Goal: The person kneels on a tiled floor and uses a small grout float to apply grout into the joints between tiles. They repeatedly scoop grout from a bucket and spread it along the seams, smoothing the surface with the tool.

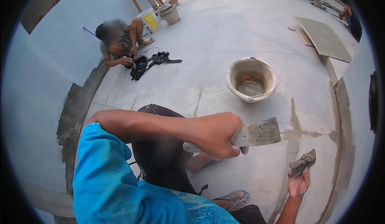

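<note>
Left hand [216,135] fisted tight round the handle of a wide scraper [256,134], arm crossing the body from the left; blade juts right of the fist, flat, grey with cement smears; looks like stiff thin steel, light, rigid; edge likely sharp-ish, so best held by the handle as it is now; handle mostly buried in the fist, only a pale stub showing on the near side. Right hand [298,184] low right, fingers curled up under a small trowel [302,163] loaded with a lump of grey mortar; mortar judged wet, heavy for its size, prone to slump or drop if the tool tilts; keep it level; grip part hidden behind the load, can't tell whether it's handle or blade the fingers pinch. Both tools sit over the tiled floor [240,35], just short of a grey mortar-filled joint [294,120]. Bucket [252,79] beyond the scraper, dirty white, bit of murky water inside; depth unclear. Another person [120,43] crouches far left with black straps [144,63]; what the hands do there is too small to read. Loose tile slab [325,37] far right; picture rim dark, cuts the walls off. Own knee and sandal [234,198] partly hidden by the blue sleeve [104,176].
</note>
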The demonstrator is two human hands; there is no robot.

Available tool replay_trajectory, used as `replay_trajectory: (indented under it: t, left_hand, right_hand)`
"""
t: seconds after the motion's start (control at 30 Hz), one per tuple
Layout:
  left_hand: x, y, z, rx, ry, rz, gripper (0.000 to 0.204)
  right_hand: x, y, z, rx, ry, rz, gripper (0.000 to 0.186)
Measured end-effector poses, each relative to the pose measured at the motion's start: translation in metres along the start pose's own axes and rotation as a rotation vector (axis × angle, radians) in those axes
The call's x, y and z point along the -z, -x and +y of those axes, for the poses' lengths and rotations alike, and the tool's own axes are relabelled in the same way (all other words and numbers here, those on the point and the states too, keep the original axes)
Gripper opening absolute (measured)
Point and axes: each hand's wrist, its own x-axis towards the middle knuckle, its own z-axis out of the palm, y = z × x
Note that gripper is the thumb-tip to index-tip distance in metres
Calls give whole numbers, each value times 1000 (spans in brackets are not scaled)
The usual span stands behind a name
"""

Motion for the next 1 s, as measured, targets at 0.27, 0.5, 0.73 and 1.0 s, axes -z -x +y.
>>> replay_trajectory:
  t: [0.27, 0.5, 0.73, 1.0]
  left_hand:
    - [-11, -36, -20, -158, -481, -63, 28]
    - [-30, -71, -13, -341, -499, -187, 30]
    - [-26, -92, 7, -465, -403, -353, 29]
    - [-21, -80, -12, -311, -392, -384, 32]
  right_hand:
    - [17, -3, 7, -35, 27, -19, 56]
    - [36, 24, 2, 15, 29, 99, 56]
    - [36, 37, -6, -12, 37, 7, 43]
    - [36, 31, 4, -10, 26, 181, 49]
